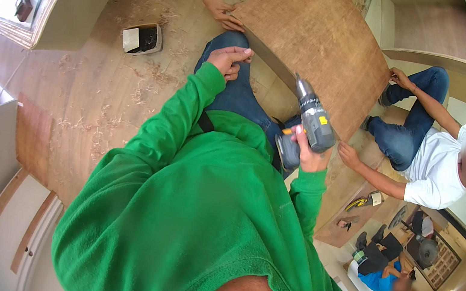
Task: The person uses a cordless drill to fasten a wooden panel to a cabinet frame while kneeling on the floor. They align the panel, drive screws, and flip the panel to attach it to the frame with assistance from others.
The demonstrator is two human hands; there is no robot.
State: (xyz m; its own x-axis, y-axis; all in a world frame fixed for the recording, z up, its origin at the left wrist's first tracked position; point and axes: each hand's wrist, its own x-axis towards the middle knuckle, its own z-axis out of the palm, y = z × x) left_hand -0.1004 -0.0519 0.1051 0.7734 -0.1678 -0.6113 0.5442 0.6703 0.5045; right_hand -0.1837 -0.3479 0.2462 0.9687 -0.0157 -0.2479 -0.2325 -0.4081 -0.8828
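Floor: wood-toned boards (87,83), strewn with curled wood shavings (143,98).
Sweatshirt: green, worn by the person; faint small print on the chest, not legible.
Wooden box: brown top face (316,43), with a paler side edge turned toward the person; located ahead, beyond the knees.
Co-worker: person in white shirt (429,158) and blue jeans, seated at right; one hand touches the far right corner of the wooden box, the other is at its near right edge.
Cordless drill: grey and black (316,125), located at the near edge of the wooden box; bit end directed toward that edge, contact cannot be told.
Carton: small and open-topped (157,38), dark contents, standing on the floor at left.
Right hand: wrapped around the drill grip (309,153).
Left hand: raised over the left knee (229,62), fingers curled, thumb and forefinger together; whether they pinch anything cannot be told.
Second helper's hand: resting on the left corner of the wooden box (223,13).
Drill label: yellow patch (323,121) on the housing; markings too small to read.
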